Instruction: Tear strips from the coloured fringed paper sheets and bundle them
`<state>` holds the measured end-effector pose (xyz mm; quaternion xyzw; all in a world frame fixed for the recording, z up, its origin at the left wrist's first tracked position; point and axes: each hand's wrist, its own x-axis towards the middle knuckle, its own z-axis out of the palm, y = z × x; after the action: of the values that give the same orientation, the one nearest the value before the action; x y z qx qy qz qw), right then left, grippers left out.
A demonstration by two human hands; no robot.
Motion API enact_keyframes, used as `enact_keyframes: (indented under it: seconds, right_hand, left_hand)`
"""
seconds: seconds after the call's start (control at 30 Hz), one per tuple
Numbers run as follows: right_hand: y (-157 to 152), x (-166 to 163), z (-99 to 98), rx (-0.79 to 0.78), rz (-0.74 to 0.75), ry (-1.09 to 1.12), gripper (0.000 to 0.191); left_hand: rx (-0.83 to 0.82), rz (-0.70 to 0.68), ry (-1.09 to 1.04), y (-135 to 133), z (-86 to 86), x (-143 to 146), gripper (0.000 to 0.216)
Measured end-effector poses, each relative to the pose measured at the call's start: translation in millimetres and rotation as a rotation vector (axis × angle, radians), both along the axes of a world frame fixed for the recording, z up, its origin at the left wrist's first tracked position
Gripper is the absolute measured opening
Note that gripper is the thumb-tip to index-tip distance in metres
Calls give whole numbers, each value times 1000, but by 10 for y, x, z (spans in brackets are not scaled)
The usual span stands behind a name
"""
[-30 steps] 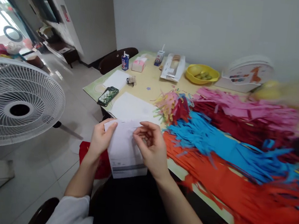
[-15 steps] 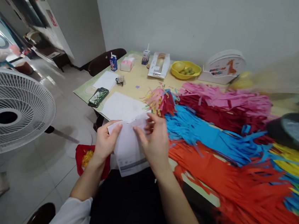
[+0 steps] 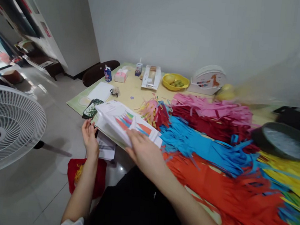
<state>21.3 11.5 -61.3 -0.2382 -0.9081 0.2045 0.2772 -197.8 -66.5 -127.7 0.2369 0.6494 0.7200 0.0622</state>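
Observation:
My right hand point(image 3: 145, 156) grips the near edge of a white paper point(image 3: 154, 138) printed with pink, green, blue and orange shapes. Its fingers lie on top and the thumb is near the edge. The paper tilts over white sheets at the table's front edge. My left hand point(image 3: 90, 138) is open below the table corner, fingers spread, with nothing seen in it. Just above it lies a phone point(image 3: 93, 108) in a green patterned case. Another white sheet point(image 3: 106, 148) shows below the table edge between my hands.
Fringed strips in pink, dark red, blue point(image 3: 202, 145), orange point(image 3: 212, 183) and yellow cover the table's right. A dark bowl point(image 3: 283, 141), yellow fruit basket point(image 3: 175, 82), tissue pack point(image 3: 121, 75) and drink cartons stand behind. A fan point(image 3: 8, 130) and red bag point(image 3: 98, 178) are at left.
Both hands have left the thin white sheet held between them. My left hand moved left and opened; my right hand now holds the colour-printed paper. The view has shifted slightly.

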Motion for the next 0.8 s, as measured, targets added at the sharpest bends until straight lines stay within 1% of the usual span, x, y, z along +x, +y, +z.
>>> enact_keyframes:
  seconds: [0.03,0.07,0.1,0.17,0.23,0.27,0.33,0.37,0.43,0.5,0.53,0.6,0.7,0.77,0.8]
  right_hand:
    - [139,-146,-12,48,36,-42,54]
    - [334,-271,-27,77,37,-73,52]
    - [575,-373,-42,94,-19,-89,51]
    - [1124,-508,-91,104,-279,-115,54]
    - [1614,-578,-201,59,-519,-195,66]
    - [1793,-599,-286,17,-582,-260,72]
    - [1988,-621,-501,-65,-624,-372,78]
    - [2017,-623,-617,-93,-618,-406,76]
    - [1999,-608,-819,-116,-595,-422,66]
    - [1971,-568,-933,-100,-565,-394,58]
    - [1972,-542,-948,-89,-543,-374,56]
    - [1995,-482,-898,-64,-489,-324,54]
    - [1952,-368,-692,-20,-404,-233,58]
    - [1762,-250,-542,12,-358,-176,62]
    - [1607,-171,-482,28,-330,-127,63]
  left_hand:
    - [-25,23,98,-28,-41,22,50]
    - [-62,25,202,-53,-81,57,47]
    - [-110,8,310,-69,-121,102,43]
    - [-240,-79,523,-69,-203,216,37]
    - [-409,-217,709,-33,-284,334,35]
    - [-504,-289,776,-8,-322,383,37]
    - [-680,-393,854,35,-387,446,43]
    - [-753,-428,872,48,-411,458,46]
    - [-847,-479,893,52,-439,452,50]
    - [-891,-524,918,35,-437,426,53]
    - [-903,-542,933,21,-427,413,54]
    - [-925,-571,970,-6,-394,400,57]
    - [-950,-600,1044,-33,-355,416,58]
    - [-949,-588,1097,-37,-361,439,53]
    - [-932,-575,1122,-36,-376,449,47]
